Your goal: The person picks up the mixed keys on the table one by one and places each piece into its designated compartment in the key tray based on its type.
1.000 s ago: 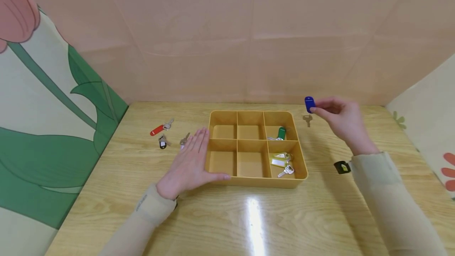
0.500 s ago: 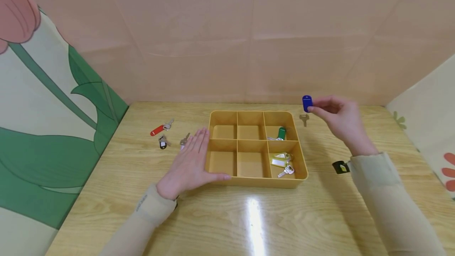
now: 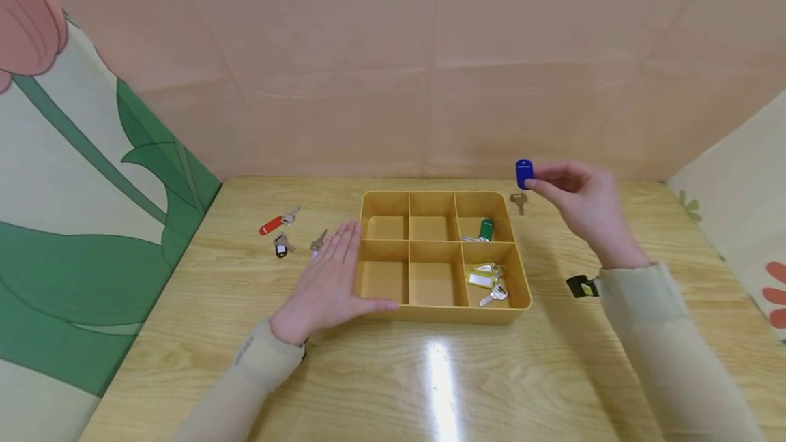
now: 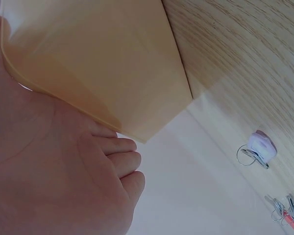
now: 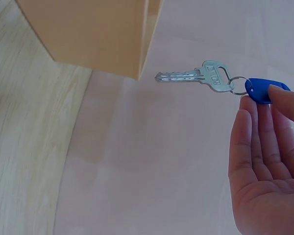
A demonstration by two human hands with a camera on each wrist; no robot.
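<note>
Between thumb and fingers my right hand [image 3: 589,207] pinches a blue key tag [image 3: 525,174], held up just off the box's back right corner. A silver key [image 5: 193,77] hangs from the tag by a split ring, its teeth pointing away from the hand in the right wrist view. My left hand [image 3: 328,285] lies with straight fingers along the left wall of a tan box [image 3: 430,314] with several compartments, its thumb over the front rim. The back right compartment has a green key tag [image 3: 486,229] with a key. Yellow key tags [image 3: 480,280] with keys lie in the front right one.
Left of the box, a red key tag [image 3: 271,225] and a black key tag [image 3: 281,250] lie on the wooden table [image 3: 393,374] with their keys. A pale purple key tag [image 4: 262,146] lies nearer the left hand, partly hidden by it in the head view. A pink wall covering [image 3: 344,87] rises behind.
My right hand has moved a little left and slightly up with the blue key tag, closer to the box. The left hand and the box have stayed still.
</note>
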